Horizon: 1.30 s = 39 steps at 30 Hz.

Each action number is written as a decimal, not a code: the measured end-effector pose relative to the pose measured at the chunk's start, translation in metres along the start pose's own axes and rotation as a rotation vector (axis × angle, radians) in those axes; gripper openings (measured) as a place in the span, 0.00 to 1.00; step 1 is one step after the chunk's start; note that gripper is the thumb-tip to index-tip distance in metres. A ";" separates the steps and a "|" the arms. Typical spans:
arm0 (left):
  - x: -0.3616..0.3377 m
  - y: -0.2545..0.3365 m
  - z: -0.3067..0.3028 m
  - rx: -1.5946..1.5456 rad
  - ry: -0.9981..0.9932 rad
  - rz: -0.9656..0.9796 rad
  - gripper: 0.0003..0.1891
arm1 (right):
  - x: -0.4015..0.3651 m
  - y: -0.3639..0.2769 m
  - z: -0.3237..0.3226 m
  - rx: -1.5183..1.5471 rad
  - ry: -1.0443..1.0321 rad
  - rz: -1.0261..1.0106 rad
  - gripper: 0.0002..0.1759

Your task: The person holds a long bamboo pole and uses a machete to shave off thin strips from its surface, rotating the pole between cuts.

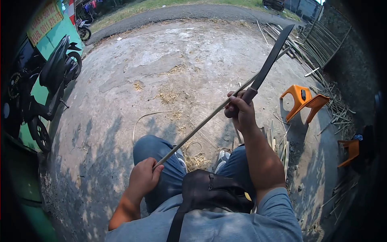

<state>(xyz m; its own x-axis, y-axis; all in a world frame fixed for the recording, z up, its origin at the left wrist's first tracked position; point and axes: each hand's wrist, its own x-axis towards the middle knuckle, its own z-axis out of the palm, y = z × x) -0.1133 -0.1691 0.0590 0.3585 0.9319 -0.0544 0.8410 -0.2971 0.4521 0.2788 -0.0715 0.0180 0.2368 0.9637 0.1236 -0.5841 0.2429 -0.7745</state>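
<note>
My right hand is wrapped round the brown handle of a machete, whose long dark blade points up and to the right. A thin strip of bamboo runs diagonally from my lap up past the right hand and along the blade. Near my left knee, my left hand is closed on the strip's lower end. The strip also passes against the thumb and fingers of my right hand, beside the machete handle.
Split bamboo pieces lie by my right leg, and shavings litter the concrete ahead. An orange plastic stool stands at the right. Bamboo poles are heaped behind it along the wall. Motorbikes are parked at the left.
</note>
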 end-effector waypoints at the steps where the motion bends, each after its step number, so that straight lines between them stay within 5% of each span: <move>1: -0.002 0.000 0.004 -0.028 -0.020 0.000 0.14 | -0.001 0.000 -0.001 -0.001 0.002 0.005 0.11; 11: 0.010 0.009 -0.001 -0.293 -0.103 0.003 0.16 | 0.001 -0.008 -0.023 -0.132 0.042 -0.045 0.10; 14: 0.017 0.001 -0.016 -0.206 0.044 0.028 0.17 | 0.013 -0.005 -0.048 -0.340 0.117 0.008 0.11; 18: 0.028 -0.034 -0.016 -0.150 0.151 -0.032 0.20 | 0.018 -0.012 -0.046 -1.068 0.198 -0.129 0.12; 20: 0.033 -0.043 -0.013 -0.160 0.196 -0.080 0.22 | 0.012 -0.008 -0.048 -1.236 0.066 -0.505 0.13; 24: 0.035 -0.041 -0.007 -0.131 0.166 -0.121 0.25 | -0.011 -0.008 -0.004 -1.700 -0.080 -0.352 0.10; 27: 0.030 -0.046 0.002 -0.069 0.135 -0.057 0.25 | -0.021 0.005 0.014 -1.723 -0.314 -0.536 0.07; 31: 0.014 -0.062 0.002 -0.021 0.083 -0.038 0.25 | -0.021 0.014 0.019 -1.813 -0.413 -0.485 0.06; 34: -0.001 -0.071 0.004 0.091 0.114 -0.018 0.25 | -0.012 0.012 0.017 -1.881 -0.265 -0.152 0.08; 39: 0.003 -0.075 0.009 0.081 0.111 -0.026 0.26 | -0.009 0.014 0.009 -1.876 -0.274 -0.158 0.09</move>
<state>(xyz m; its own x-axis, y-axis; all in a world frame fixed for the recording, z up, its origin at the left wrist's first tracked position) -0.1721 -0.1462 0.0164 0.2929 0.9555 0.0356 0.8809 -0.2841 0.3786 0.2612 -0.0762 0.0118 -0.0257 0.9823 0.1857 0.9487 0.0825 -0.3052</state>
